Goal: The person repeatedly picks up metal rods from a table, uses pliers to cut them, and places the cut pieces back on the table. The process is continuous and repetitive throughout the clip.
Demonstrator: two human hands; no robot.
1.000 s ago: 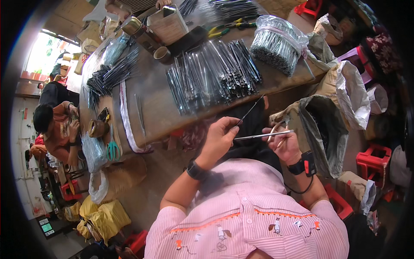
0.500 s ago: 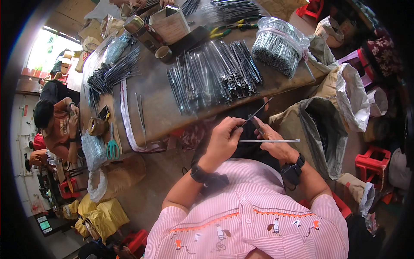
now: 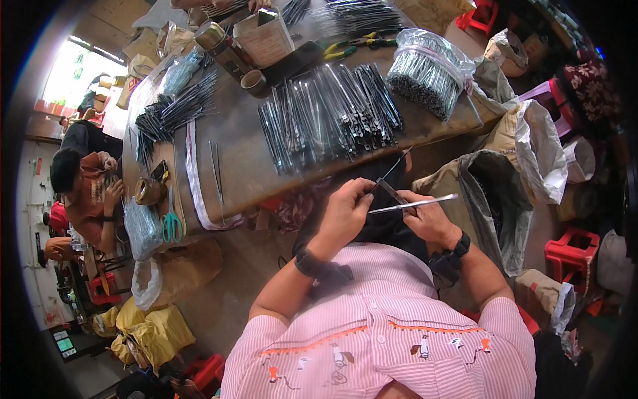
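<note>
Wearing an orange top, a co-worker [image 3: 90, 199] sits at the far left, hands close together. Teal-handled scissors [image 3: 173, 227] lie at the left edge of the table [image 3: 242, 186], near a loose pile of dark strips [image 3: 176, 112]. Farther right spreads a wide row of metal strips [image 3: 332, 113]. In front of the table edge, the left hand [image 3: 344, 211] pinches a thin dark strip [image 3: 400, 159] between thumb and fingers; it slants up and away. The right hand [image 3: 430, 221] grasps a narrow dark tool [image 3: 392, 190], its tip beside the left fingertips; whether it touches the strip, I cannot tell. A silver rod [image 3: 444, 199] crosses the right fingers, its hold partly hidden. Rightward come a plastic-wrapped bundle [image 3: 425, 76], an open sack [image 3: 458, 193] and a red stool [image 3: 571, 256].
</note>
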